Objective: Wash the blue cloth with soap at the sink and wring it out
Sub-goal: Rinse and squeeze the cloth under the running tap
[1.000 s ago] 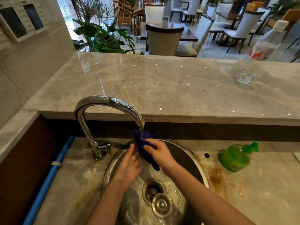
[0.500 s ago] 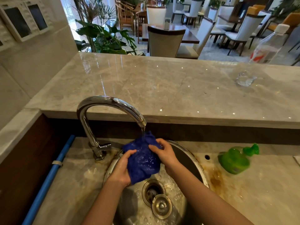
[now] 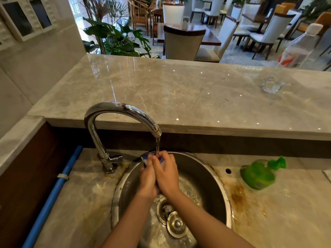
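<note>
Pressing together under the tap point(image 3: 123, 120) stream, left hand point(image 3: 147, 179) and right hand point(image 3: 167, 174), fingers clenched round the cloth point(image 3: 146, 158), only a bunched blue corner showing at the far rim of the sink point(image 3: 227, 199). Leaving bare basin to the right and near side, strainer point(image 3: 176, 224) loose beside the drain. Lying well apart on the stained worktop point(image 3: 279, 217) right of the rim, green soap bottle point(image 3: 259, 174).

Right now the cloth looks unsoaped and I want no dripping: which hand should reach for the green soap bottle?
Probably the right hand: the green soap bottle lies on its side, right of the sink. The left hand can keep the blue cloth.
</note>
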